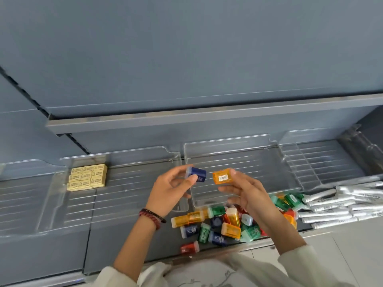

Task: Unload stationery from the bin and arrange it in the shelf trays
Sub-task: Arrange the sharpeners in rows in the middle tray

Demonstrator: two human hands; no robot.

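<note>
Over the tray [228,142], right hand [247,190] pinches orange sharpener [222,176].

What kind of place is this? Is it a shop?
Probably a stationery shop: grey display shelving, clear plastic trays, a stack of identical yellow boxes, and a heap of small coloured plastic cases not yet laid out.

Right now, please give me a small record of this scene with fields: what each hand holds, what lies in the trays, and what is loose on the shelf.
left hand: pinches a blue case
right hand: holds an orange case
middle tray: clear plastic, beneath both hands
left tray: yellow boxes packed in its back left corner
shelf front: pile of coloured cases, loose
shelf right: silver packets lying side by side
</note>
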